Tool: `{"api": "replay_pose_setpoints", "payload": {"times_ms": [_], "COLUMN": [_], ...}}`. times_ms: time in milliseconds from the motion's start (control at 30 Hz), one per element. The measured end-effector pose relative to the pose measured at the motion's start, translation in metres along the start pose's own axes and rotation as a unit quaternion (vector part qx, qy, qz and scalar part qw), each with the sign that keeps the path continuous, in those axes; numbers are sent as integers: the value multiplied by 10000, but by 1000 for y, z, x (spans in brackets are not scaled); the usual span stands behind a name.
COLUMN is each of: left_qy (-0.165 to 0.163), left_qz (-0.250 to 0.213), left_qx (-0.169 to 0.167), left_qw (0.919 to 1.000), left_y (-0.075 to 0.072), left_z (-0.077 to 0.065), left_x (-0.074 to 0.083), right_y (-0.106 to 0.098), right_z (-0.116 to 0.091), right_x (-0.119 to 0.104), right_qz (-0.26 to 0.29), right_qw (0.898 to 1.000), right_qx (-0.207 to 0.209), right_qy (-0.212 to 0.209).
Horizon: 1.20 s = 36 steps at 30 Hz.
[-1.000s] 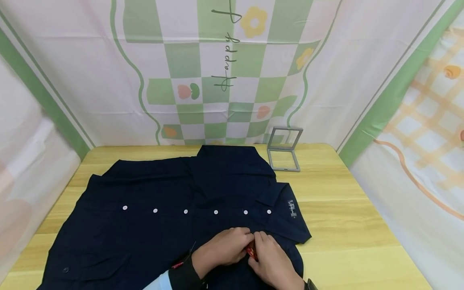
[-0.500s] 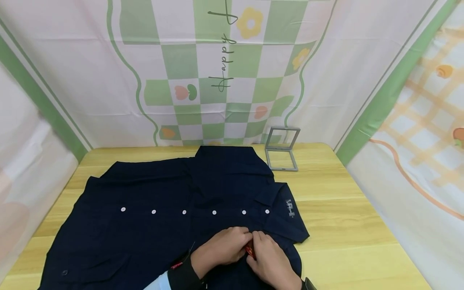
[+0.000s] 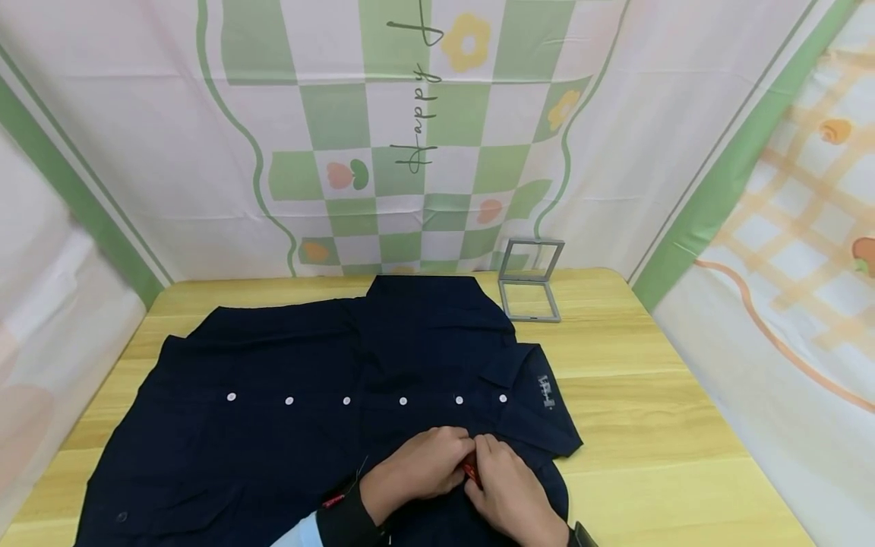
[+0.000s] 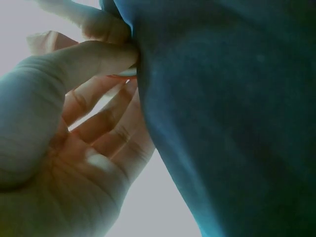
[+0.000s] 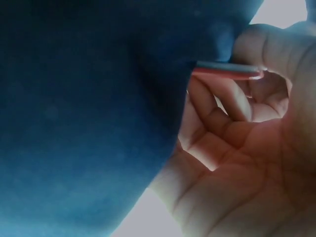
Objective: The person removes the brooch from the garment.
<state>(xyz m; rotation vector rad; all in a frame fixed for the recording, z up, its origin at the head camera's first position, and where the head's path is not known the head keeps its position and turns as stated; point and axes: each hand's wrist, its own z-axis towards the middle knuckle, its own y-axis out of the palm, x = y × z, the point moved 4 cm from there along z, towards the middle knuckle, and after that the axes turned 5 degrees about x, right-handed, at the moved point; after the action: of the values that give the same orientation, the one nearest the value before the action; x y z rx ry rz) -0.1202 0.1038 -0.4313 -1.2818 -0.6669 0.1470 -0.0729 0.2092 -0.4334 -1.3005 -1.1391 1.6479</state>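
Note:
A dark navy shirt (image 3: 301, 448) with a row of white buttons lies spread on the table. At its right front, near the collar, both hands work close together on the cloth. My left hand (image 3: 424, 461) pinches a fold of the shirt between thumb and fingers. Beside it, my right hand (image 3: 509, 486) pinches a small flat red piece with a pale upper face (image 5: 227, 70) against the shirt; its far end is hidden behind the cloth. From above, only a patterned red bit (image 3: 472, 471) shows between the hands. I cannot tell what kind of thing it is.
A grey hinged square frame (image 3: 529, 319) stands unfolded at the back right of the light wood table (image 3: 656, 425). A curtain with a green check pattern (image 3: 403, 175) hangs right behind the table's back edge, and more printed cloth (image 3: 772, 228) closes in the sides.
The head view has shifted slightly, so the scene sits a little further left. Both hands keep the same hold on the shirt and the red piece.

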Motion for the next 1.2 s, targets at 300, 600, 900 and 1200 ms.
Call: {"api": "replay_pose_setpoints", "payload": {"times_ms": [300,600,900,1200], "left_qy": [58,116,49,136], "left_qz": [-70,13,64,102], "left_qx": [124,263,195,295], "left_qw": [9999,9996,9998,9994], "left_y": [-1,-2,-4,-5], "left_z": [0,2,1,0], "left_x": [-1,-1,2,3], "right_y": [1,1,1,1], "right_z": [-1,-2,-2,-2], "right_x": [-1,-1,0,0], "right_qz": [-242,-309,-307,-265], "right_qw": [9993,9989,9991,9992], "right_qx": [194,214,146,133], "right_qy": [-230,-272,-248,-249]}}
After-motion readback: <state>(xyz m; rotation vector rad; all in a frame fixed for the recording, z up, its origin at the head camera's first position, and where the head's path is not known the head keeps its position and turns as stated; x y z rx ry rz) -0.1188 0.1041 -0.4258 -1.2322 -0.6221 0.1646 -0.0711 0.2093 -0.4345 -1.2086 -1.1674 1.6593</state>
